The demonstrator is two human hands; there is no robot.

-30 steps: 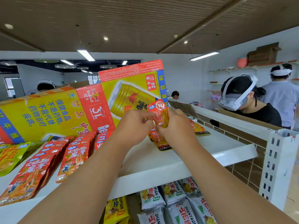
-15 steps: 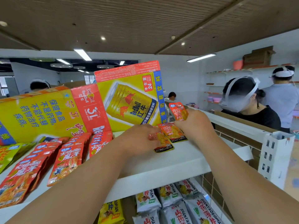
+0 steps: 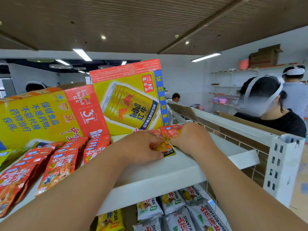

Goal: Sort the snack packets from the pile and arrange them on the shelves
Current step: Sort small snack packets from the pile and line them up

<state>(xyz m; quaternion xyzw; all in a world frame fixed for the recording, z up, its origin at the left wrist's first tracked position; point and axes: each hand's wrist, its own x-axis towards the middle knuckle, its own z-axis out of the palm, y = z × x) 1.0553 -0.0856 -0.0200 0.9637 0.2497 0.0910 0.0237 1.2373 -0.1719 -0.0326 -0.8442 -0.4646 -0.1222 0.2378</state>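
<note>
Left hand (image 3: pixel 141 147) grips orange packet (image 3: pixel 164 147) against top shelf (image 3: pixel 183 165), between both hands. Right hand (image 3: pixel 191 139) pinches second packet (image 3: pixel 173 131) just beyond. Best: overlap neatly, edges squared, then release.

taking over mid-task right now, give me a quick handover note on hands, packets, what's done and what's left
Left hand: pinches the orange packet, which lies flat on the top shelf in front of the Red Bull cartons.
Right hand: grips a small red packet, held just behind the orange one.
Done: red pouches lie in rows at the shelf's left; white packets sit on the shelf below.
Left: probably set the small red packet down by the orange one. The pile is out of view, so how much remains cannot be told.
</note>
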